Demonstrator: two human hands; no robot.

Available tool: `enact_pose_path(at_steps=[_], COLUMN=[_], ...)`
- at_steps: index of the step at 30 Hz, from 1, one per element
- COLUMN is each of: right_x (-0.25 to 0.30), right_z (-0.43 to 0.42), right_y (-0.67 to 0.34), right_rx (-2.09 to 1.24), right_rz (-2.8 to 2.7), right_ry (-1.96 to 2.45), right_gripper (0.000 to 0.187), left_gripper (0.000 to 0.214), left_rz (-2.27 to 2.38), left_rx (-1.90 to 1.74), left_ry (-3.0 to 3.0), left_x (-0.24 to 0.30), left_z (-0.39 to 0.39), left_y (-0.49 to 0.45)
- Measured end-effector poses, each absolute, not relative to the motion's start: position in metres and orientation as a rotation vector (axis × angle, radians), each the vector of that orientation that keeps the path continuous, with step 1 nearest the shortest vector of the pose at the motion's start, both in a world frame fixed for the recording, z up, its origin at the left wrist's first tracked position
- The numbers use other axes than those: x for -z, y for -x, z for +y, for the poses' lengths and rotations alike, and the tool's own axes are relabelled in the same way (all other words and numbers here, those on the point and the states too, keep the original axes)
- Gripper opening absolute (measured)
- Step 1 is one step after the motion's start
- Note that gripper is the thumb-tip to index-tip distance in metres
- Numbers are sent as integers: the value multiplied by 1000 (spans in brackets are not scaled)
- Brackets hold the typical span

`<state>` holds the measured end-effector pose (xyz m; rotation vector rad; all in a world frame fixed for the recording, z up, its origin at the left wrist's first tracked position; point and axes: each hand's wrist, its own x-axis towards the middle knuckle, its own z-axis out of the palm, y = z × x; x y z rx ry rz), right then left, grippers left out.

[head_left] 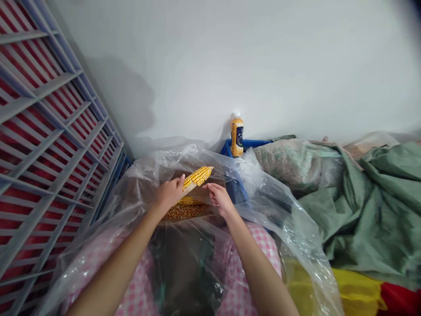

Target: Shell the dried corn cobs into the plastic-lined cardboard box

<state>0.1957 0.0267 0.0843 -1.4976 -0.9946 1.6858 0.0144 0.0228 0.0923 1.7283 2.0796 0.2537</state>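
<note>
My left hand [170,193] is wrapped round the lower end of a yellow corn cob [201,175], which slants up to the right. Part of the cob is stripped to its pale core near my fingers; the tip end still bears rows of kernels. Just right of the cob, my right hand [220,199] is closed, thumb and forefinger together at a small dark tip I cannot make out. Below the hands, loose corn kernels [184,212] lie in a brown container lined or covered with clear plastic sheeting [283,206]. More yellow corn [189,201] rests on those kernels.
A yellow drink bottle [237,136] stands at the blue crate's rim [256,142] by the white wall. Stacked slatted crates [49,131] rise on the left. To the right lie a filled sack [296,162], green cloth [368,202] and a yellow bag [357,292].
</note>
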Motion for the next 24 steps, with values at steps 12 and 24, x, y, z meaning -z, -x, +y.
enact_pose_path(at_steps=[12, 24], right_x=[-102, -104], right_z=[7, 11], right_y=[-186, -193], right_rx=[-285, -310], right_rz=[-2233, -2313], right_ry=[2137, 1958], right_gripper=[32, 32], left_gripper=[64, 69], left_rz=[2286, 2214], left_rx=[-210, -200], left_ry=[-1856, -1818], left_x=[-89, -94], left_z=[21, 23], left_y=[-15, -14])
